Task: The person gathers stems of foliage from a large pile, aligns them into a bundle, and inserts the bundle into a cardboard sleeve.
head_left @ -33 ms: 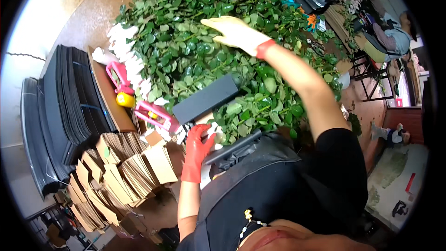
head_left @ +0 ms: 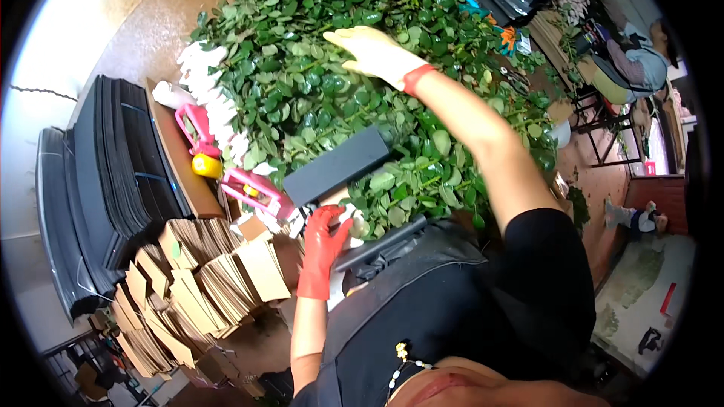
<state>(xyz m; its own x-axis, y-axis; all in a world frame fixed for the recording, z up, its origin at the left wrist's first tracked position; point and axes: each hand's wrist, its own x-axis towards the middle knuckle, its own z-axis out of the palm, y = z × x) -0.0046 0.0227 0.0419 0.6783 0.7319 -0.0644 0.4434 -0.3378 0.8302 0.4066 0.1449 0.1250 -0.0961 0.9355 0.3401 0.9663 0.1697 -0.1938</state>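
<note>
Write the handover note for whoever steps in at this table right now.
Left hand in red glove: at the near table edge, gripping pale stem ends under a flat black rectangular sleeve.
Right hand in cream glove with red cuff: stretched out, resting flat on the big heap of green leafy stems.
Nothing visibly lifted from the heap; the heap looks unsorted.
Pink tape dispensers sit left; folded brown cardboard pieces are stacked below.

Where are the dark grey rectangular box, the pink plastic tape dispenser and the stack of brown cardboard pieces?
dark grey rectangular box (head_left: 335,166), head view, middle of its top face.
pink plastic tape dispenser (head_left: 253,190), head view, on its frame.
stack of brown cardboard pieces (head_left: 204,271), head view, middle of the pile.
</note>
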